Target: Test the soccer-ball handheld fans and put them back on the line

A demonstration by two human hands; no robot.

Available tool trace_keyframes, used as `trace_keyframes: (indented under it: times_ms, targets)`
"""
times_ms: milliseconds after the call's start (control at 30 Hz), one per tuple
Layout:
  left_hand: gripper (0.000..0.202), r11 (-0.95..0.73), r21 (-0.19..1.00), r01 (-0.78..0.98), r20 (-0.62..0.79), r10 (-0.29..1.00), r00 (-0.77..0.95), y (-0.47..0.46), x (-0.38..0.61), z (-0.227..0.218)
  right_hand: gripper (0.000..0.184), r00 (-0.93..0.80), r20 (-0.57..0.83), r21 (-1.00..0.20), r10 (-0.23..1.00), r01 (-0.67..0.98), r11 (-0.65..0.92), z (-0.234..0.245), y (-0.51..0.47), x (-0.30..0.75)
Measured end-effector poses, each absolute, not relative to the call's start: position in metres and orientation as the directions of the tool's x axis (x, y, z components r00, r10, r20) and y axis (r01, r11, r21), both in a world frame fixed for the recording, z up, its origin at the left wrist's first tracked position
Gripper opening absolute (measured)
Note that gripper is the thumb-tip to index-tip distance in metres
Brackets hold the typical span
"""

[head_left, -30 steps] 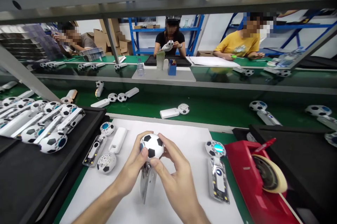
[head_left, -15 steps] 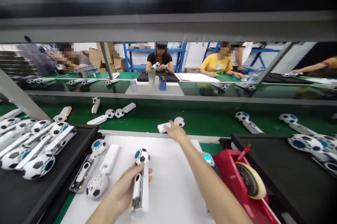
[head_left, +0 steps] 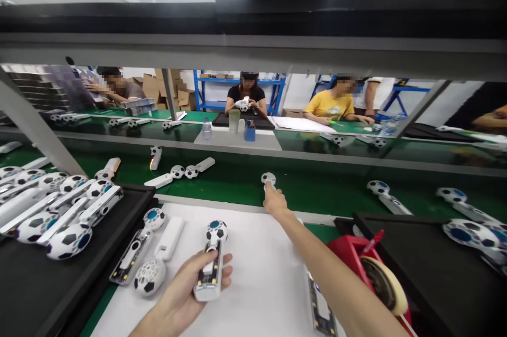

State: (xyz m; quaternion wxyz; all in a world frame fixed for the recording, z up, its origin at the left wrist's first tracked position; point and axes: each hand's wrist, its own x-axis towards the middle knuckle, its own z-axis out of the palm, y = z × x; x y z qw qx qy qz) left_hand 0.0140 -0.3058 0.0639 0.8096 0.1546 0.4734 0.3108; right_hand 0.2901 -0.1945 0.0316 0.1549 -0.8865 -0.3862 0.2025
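My left hand [head_left: 180, 287] is wrapped round a handheld device with a soccer-ball head [head_left: 217, 231]; its handle is uncovered, showing yellow-dotted inner parts. Over the green belt, my right hand [head_left: 276, 201] grips the handle of a white soccer-ball device [head_left: 268, 178], its ball pointing away from me; the fingers mostly hide the handle. Left of my left hand, on white paper [head_left: 253, 268], lie another uncovered device [head_left: 130, 258] and a white one with a closed handle [head_left: 150, 276]. Under my right forearm is a partly hidden uncovered device [head_left: 322, 308].
A black tray [head_left: 35, 295] at left carries several devices; another black tray [head_left: 431, 273] stands at right. Beside my right forearm sits a red tape dispenser [head_left: 352, 252]. More devices lie along the green belt [head_left: 317, 184]. Co-workers sit across the line, below a grey overhead beam [head_left: 253, 59].
The device at my right hand has turned from lying sideways to pointing away, with my fingers now round its handle. My left hand has tilted its device so the open handle faces up.
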Motion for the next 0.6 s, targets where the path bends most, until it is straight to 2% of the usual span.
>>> trace_keyframes:
  times_ms: [67, 167, 300, 433, 500, 600]
  targets:
    - [0.034, 0.754, 0.555, -0.352, -0.637, 0.657, 0.404, -0.307, 0.013, 0.064, 0.041, 0.625, -0.252, -0.501, 0.739, 0.569, -0.652, 0.036, -0.195, 0.299]
    - [0.041, 0.682, 0.649, -0.336, -0.533, 0.723, 0.44, -0.304, 0.013, 0.07, 0.034, 0.586, -0.339, -0.634, 0.736, 0.436, -0.639, 0.046, -0.198, 0.309]
    - [0.055, 0.476, 0.808, -0.347, -0.297, 0.838, 0.457, -0.29, 0.018, 0.097, 0.029, 0.417, -0.423, -0.843, 0.804, 0.143, -0.518, 0.066, -0.214, 0.307]
    - [0.066, 0.229, 0.907, -0.354, -0.063, 0.904, 0.424, -0.278, 0.031, 0.124, 0.029, 0.293, -0.282, -0.954, 0.914, -0.191, -0.233, 0.098, -0.246, 0.289]
    - [0.072, 0.08, 0.94, -0.33, 0.041, 0.938, 0.344, -0.273, 0.039, 0.131, 0.032, 0.283, -0.183, -0.945, 0.941, -0.315, -0.09, 0.114, -0.264, 0.28]
    - [0.073, -0.086, 0.953, -0.292, 0.16, 0.958, 0.238, -0.268, 0.051, 0.136, 0.04, 0.287, -0.063, -0.91, 0.956, -0.41, 0.063, 0.13, -0.285, 0.268]
